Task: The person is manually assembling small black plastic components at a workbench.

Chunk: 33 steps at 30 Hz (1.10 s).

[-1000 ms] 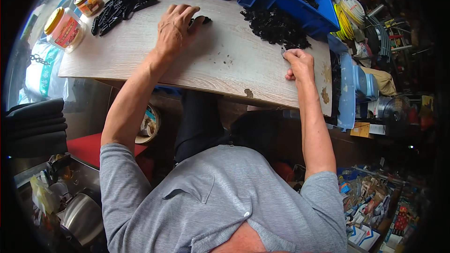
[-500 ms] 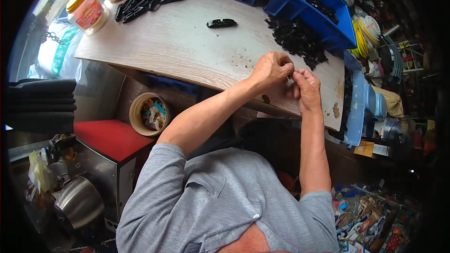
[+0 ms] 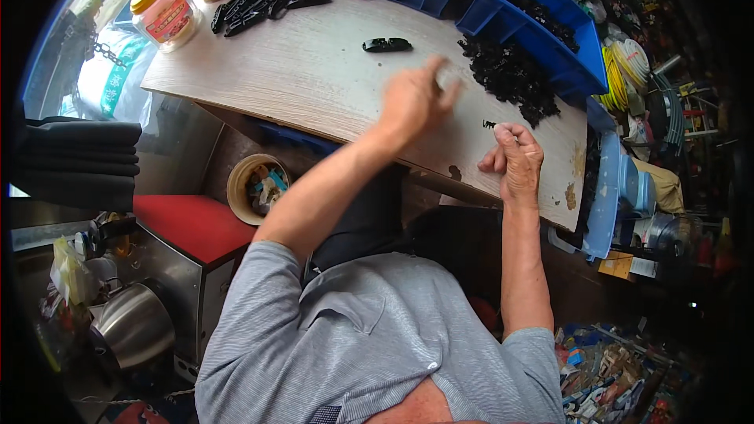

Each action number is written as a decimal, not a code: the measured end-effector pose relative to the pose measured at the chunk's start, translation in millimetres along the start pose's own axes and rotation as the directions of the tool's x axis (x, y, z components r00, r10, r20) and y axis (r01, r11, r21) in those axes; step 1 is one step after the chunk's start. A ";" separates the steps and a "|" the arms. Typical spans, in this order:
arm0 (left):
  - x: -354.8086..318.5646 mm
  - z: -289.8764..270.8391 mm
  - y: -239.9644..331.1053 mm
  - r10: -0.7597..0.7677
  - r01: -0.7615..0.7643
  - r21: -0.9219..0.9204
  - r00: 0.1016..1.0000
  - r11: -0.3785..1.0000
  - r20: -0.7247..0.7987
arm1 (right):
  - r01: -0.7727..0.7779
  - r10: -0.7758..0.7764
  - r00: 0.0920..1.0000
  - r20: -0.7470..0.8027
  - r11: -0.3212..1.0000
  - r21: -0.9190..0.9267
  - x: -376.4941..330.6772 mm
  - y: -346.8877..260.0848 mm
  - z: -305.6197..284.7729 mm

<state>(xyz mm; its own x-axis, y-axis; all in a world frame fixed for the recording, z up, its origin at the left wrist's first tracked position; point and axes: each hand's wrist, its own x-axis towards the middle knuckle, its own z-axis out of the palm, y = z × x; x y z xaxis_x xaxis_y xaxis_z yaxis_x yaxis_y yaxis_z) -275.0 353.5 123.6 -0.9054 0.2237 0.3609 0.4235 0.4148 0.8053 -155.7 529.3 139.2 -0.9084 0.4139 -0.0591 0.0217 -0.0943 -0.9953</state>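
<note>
My right hand (image 3: 518, 158) is closed in a pinch above the front right of the table. A small black toothed plastic piece (image 3: 488, 124) sticks out from its fingertips. My left hand (image 3: 416, 102), a little smeared by motion, hovers over the middle of the table with its thumb and forefinger apart and nothing visible in it. Beyond it a single glossy black elongated plastic part (image 3: 387, 45) lies on the tabletop. A heap of small black plastic pieces (image 3: 510, 78) spreads to the right, beyond my right hand.
Blue bins (image 3: 542, 27) holding black pieces line the table's far side. At the far left, a pile of long black parts (image 3: 267, 0) lies beside a jar with a yellow lid (image 3: 166, 15). Below the table edge stands a round waste bucket (image 3: 238, 196), near a red-topped cabinet (image 3: 188, 223).
My hands have come apart. The left has moved left and away with its fingers spreading; the right stays near its place, and the small black piece now shows at its fingertips.
</note>
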 end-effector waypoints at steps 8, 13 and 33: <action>10.0 -56.2 -27.5 0.100 -0.098 0.556 0.995 0.826 0.027 | -0.030 0.032 0.999 -0.026 0.996 0.081 0.5 0.5 -0.8; -13.6 -46.9 -23.7 0.233 -0.261 0.441 0.965 0.858 0.119 | -0.040 0.042 0.999 -0.015 0.992 0.122 0.3 1.7 -0.3; -52.7 -9.6 32.9 -0.120 0.462 -0.636 0.855 0.619 0.504 | -0.038 -0.007 0.989 0.145 0.952 0.304 -7.3 4.1 11.4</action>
<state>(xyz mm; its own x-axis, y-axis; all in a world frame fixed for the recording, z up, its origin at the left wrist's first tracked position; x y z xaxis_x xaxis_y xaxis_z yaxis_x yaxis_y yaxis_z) -213.6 347.0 135.5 -0.8098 0.5862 -0.0252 -0.1752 -0.2005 0.9639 -153.7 515.5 136.5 -0.9596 0.2785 -0.0401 -0.0721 -0.3810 -0.9217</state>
